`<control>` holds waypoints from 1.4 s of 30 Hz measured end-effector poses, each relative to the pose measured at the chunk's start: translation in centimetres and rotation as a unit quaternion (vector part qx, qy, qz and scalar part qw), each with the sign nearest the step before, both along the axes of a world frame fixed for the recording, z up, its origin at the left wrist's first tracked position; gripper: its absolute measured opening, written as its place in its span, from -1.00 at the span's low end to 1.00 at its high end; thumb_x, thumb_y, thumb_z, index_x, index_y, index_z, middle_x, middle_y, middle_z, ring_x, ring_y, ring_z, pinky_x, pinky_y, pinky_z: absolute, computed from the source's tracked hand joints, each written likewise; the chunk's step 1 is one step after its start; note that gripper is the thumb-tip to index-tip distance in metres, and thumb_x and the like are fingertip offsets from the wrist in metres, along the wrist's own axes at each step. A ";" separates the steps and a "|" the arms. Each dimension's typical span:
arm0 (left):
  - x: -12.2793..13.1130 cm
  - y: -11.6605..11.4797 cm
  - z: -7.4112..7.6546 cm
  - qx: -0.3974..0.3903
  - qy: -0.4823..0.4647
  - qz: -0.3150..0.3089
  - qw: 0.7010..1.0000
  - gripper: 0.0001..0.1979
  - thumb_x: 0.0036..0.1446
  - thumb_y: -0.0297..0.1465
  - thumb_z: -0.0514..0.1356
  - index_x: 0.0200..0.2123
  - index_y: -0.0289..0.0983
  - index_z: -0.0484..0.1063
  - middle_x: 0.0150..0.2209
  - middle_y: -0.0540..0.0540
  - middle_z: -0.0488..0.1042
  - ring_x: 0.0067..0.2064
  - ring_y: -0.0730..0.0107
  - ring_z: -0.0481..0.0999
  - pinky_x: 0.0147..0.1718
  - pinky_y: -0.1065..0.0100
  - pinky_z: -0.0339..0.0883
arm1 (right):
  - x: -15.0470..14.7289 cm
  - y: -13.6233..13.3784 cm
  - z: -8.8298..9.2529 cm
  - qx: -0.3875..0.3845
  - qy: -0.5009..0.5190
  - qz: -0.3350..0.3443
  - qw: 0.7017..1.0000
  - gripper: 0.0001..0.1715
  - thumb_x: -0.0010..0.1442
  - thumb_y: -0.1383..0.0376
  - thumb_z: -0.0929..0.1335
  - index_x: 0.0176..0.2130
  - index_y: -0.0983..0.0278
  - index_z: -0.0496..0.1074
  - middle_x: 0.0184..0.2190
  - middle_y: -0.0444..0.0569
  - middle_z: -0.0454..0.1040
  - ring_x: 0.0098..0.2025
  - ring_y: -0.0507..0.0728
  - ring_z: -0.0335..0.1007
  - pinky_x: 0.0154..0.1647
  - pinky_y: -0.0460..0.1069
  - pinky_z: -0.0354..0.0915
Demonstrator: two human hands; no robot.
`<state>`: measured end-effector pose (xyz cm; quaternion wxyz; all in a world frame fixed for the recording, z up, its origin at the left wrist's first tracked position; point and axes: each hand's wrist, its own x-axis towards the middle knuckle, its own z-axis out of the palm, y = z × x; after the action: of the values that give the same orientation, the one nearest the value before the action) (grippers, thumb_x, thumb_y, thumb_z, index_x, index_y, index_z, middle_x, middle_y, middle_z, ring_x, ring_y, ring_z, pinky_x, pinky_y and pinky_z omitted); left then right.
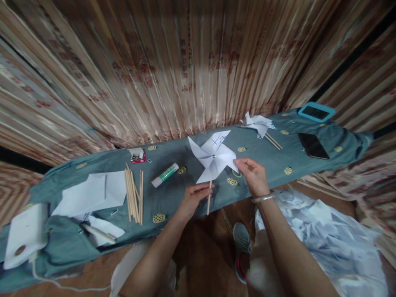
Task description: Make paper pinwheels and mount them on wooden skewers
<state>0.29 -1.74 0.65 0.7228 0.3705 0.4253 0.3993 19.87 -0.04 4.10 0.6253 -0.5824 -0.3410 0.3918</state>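
Note:
A white paper pinwheel [214, 156] with a metal pin at its centre is mounted on a thin wooden stick [209, 199]. My left hand [193, 198] pinches that stick just below the paper. My right hand [252, 175], with a bangle on its wrist, grips the tip of the pinwheel's right blade between its fingers. The pinwheel is held just above a long table under a teal cloth [272, 159]. Blue pen marks show on the upper blade.
On the cloth lie a bundle of wooden sticks [134, 194], a glue stick [165, 175], a small red box of pins [137, 156], white paper sheets [93, 192], a second pinwheel [258, 123], a black phone [313, 145] and a blue-framed device [316, 111]. Crumpled paper fills a bag [324, 239] at lower right.

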 end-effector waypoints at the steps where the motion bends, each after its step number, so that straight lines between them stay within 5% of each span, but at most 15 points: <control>1: 0.0 0.0 0.0 0.002 0.001 0.004 1.000 -0.65 -0.33 -0.25 0.47 -0.38 -0.25 0.64 -0.44 -0.07 0.60 -0.45 0.49 0.43 -0.32 0.40 0.33 | -0.2 0.0 0.0 -0.002 0.011 0.003 1.000 -0.65 -0.28 0.08 0.54 -0.52 0.27 0.51 -0.64 -0.17 0.44 -0.58 -0.04 0.21 -0.52 -0.09 0.17; 16: 0.0 0.7 -0.8 0.030 0.034 0.080 0.996 -0.68 -0.30 -0.28 0.45 -0.37 -0.25 0.64 -0.39 -0.10 0.63 -0.42 0.45 0.48 -0.30 0.39 0.35 | -3.0 -1.2 -0.1 -0.027 0.013 0.084 0.996 -0.62 -0.29 0.06 0.56 -0.58 0.26 0.48 -0.66 -0.18 0.38 -0.56 -0.02 0.20 -0.49 -0.09 0.14; 38: 0.1 0.3 -0.3 0.056 0.020 0.076 0.995 -0.67 -0.26 -0.22 0.44 -0.38 -0.26 0.64 -0.36 -0.08 0.63 -0.30 0.30 0.54 -0.16 0.29 0.35 | -6.5 -1.6 -0.9 -0.003 -0.021 0.187 0.982 -0.56 -0.16 -0.04 0.50 -0.61 0.26 0.44 -0.63 -0.13 0.48 -0.57 0.01 0.30 -0.49 -0.07 0.25; 42: -0.1 0.4 -0.5 0.037 0.016 0.086 0.995 -0.66 -0.30 -0.25 0.46 -0.37 -0.25 0.64 -0.37 -0.07 0.63 -0.36 0.36 0.52 -0.21 0.32 0.36 | -5.6 -1.6 -0.6 0.017 -0.077 0.156 0.985 -0.54 -0.06 -0.05 0.46 -0.63 0.27 0.43 -0.66 -0.13 0.42 -0.59 -0.01 0.23 -0.53 -0.08 0.16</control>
<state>0.19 -1.30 0.14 0.6644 0.3655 0.4523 0.4695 14.24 -1.67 3.48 0.5377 -0.5400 -0.4817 0.4328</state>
